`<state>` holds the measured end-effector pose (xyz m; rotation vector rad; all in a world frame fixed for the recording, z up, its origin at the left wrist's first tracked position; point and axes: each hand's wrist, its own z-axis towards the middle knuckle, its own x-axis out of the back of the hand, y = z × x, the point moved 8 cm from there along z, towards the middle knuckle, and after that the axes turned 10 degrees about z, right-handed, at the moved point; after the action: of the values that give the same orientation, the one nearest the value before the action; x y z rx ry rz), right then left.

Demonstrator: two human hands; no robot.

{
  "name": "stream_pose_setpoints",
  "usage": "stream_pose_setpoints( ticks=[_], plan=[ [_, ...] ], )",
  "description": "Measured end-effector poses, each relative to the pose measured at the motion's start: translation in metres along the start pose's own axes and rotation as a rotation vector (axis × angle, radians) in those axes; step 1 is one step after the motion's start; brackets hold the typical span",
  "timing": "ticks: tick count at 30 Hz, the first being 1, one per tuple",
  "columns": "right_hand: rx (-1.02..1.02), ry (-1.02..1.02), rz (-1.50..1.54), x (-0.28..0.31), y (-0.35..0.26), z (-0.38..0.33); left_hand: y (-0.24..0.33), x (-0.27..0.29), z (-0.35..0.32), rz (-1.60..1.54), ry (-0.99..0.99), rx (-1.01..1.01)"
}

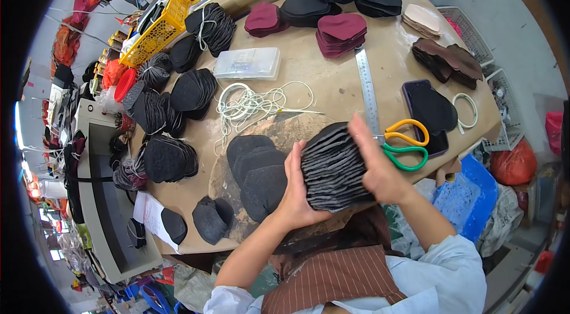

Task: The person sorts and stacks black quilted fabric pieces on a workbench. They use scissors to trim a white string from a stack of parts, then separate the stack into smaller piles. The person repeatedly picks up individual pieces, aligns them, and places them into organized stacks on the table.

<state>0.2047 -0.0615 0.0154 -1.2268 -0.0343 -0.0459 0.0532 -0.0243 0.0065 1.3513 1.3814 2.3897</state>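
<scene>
A thick stack of black cut fabric pieces [333,167], its layered edges turned up toward me, is held between my hands above the front of the table. My left hand [297,192] grips its left side and underside. Against the right side rests my right hand [381,168], slightly blurred, fingers stretched along the stack. Below and to the left, overlapping black pieces [255,171] lie on a round worn wooden board [228,207]. Scissors with one orange and one green handle [406,145] lie just right of my right hand, beside a steel ruler [367,88].
Tied black bundles [170,158] line the left side near a yellow basket [160,23]. A tangle of white cord [249,106] and a clear plastic box [247,63] lie mid-table. Maroon stacks [341,35], a phone [409,97] and brown pieces [448,60] sit farther off.
</scene>
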Motion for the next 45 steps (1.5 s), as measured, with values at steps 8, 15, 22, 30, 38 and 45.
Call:
stream_pose_setpoints(
  ticks=[8, 15, 22, 30, 38, 45],
  plan=[
    [-0.062, -0.080, -0.005, 0.000, 0.011, 0.012, -0.023, -0.001, -0.001, -0.061, 0.042, 0.145],
    [0.124, 0.030, -0.398, 0.007, -0.033, -0.038, -0.021, -0.007, -0.001, -0.225, 0.043, 0.092],
    [0.106, 0.207, -0.413, -0.009, -0.018, -0.053, -0.027, -0.006, -0.003, -0.435, 0.038, 0.166],
    [0.093, 0.383, -0.295, 0.007, -0.018, -0.050, -0.023, -0.001, 0.004, -0.370, 0.125, 0.319],
    [0.037, 0.372, -0.211, 0.013, -0.012, -0.029, -0.019, 0.005, 0.007, -0.325, 0.216, 0.339],
    [0.071, 0.385, -0.221, 0.006, -0.010, -0.032, -0.016, 0.003, 0.003, -0.340, 0.337, 0.436]
  ],
)
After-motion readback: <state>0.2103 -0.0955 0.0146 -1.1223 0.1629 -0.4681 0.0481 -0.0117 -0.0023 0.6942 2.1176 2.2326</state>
